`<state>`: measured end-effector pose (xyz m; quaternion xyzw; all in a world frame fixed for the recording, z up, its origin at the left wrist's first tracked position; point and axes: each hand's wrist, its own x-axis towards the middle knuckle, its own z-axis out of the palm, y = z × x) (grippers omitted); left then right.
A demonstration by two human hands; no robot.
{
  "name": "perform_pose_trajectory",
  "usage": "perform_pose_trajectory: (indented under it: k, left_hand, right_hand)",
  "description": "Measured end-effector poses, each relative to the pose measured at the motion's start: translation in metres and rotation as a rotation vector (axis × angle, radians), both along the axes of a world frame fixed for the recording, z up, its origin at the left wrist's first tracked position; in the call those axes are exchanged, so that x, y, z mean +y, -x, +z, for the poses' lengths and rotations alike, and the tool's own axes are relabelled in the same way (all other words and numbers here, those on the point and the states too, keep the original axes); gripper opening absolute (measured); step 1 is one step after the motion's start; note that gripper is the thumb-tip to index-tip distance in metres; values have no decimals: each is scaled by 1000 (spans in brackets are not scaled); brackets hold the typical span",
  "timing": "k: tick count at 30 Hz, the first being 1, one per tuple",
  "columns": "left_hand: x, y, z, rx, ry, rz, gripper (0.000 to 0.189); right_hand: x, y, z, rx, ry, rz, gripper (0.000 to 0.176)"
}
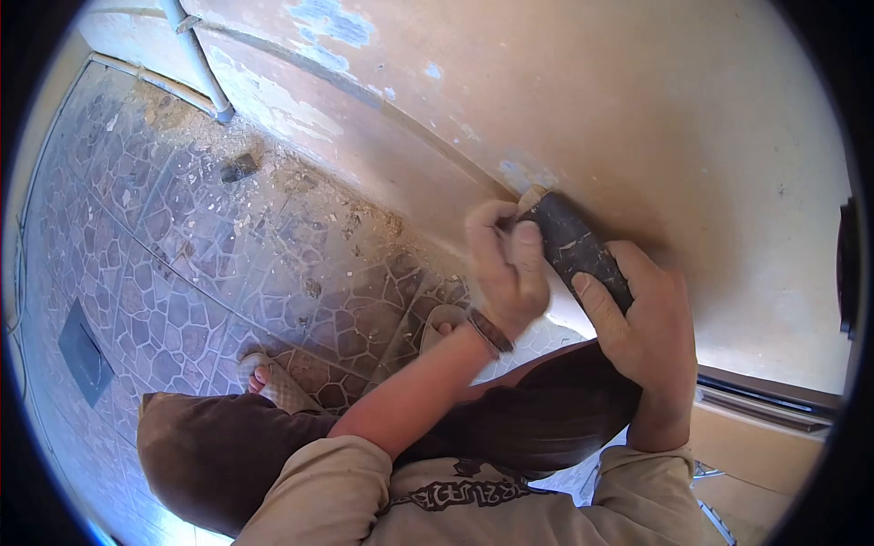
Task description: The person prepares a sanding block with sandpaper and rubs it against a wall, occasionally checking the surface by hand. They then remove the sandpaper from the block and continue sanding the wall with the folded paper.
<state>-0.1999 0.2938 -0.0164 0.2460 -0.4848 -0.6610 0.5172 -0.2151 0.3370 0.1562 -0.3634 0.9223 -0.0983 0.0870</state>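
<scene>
Both hands hold a dark, worn block-like piece with pale cracks [575, 247], close to the peeling wall [437, 55]. My left hand [510, 268] is at its upper left end, the thumb and fingers closed on that end, where a small tan part [533, 197] sticks out. My right hand [642, 314] grips the lower right end, thumb on the near face and fingers round the far side. A dark band circles my left wrist.
Flakes and dust [337, 218] lie along the wall's foot on the stone-pattern floor [164, 300]. A small dark chunk [239, 167] lies among them. A pipe [200, 59] runs down the wall. A grey square plate [86, 353] is at the left.
</scene>
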Motion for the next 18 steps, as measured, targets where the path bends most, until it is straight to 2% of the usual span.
perform_pose_trajectory:
  k: [4, 7, 9, 12, 16, 18]
  left_hand:
    - [6, 0, 51, 334, -709, -192, 34]
    - [-5, -1, 55, 369, -1005, -186, 35]
    - [-10, -8, 67, 325, -1035, -249, 36]
    - [1, -11, 73, 259, -933, -260, 37]
    - [-11, -11, 58, 285, -1069, -330, 40]
    - [-8, -11, 53, 339, -1185, -440, 41]
  right_hand:
    - [-7, -1, -8, 23, 24, 33, 17]
    - [-15, 0, -13, 3, 3, 39, 15]
    - [-14, -1, -12, 18, 0, 37, 15]
    - [-10, -4, -8, 49, 26, 22, 15]
    - [-21, -2, -13, 31, 38, 32, 16]
    - [-19, -2, -15, 44, 12, 26, 17]
